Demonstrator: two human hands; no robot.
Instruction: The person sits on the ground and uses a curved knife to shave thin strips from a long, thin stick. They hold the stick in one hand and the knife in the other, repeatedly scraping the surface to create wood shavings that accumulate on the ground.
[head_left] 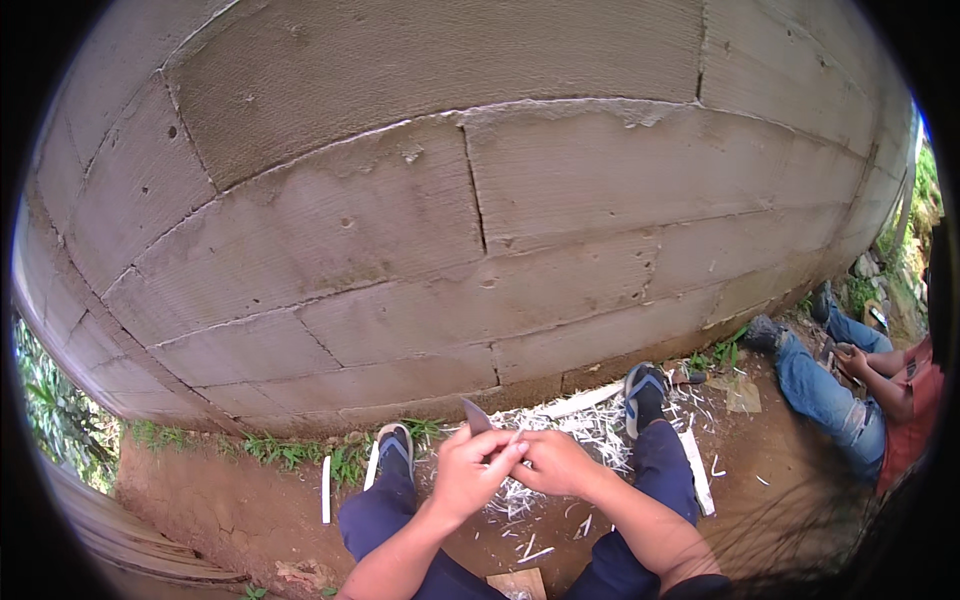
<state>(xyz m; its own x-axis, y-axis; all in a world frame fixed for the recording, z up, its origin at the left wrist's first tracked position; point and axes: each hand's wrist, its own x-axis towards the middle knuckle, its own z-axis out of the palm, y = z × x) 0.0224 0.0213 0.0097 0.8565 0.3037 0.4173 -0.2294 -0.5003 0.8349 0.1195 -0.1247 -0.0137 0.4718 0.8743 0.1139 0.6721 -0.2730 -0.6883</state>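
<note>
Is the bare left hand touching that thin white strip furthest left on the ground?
Apart. The head view shows brown soil between the bare left hand and thin white strip.

Bare brown earth [240,515] spreads beneath my distant camera, littered with curled white shavings [600,430] most thickly near its centre. I see a narrow white strip [326,490] lying at left, a broader white piece [697,470] and a tan scrap [740,393] at right.

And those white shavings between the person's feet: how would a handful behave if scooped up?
The shavings look thin, so a handful would probably be light. Many are curled and overlapping, so they may cling in a loose tangle. Some lie singly on the bare dirt, so strays would likely drop away.
</note>
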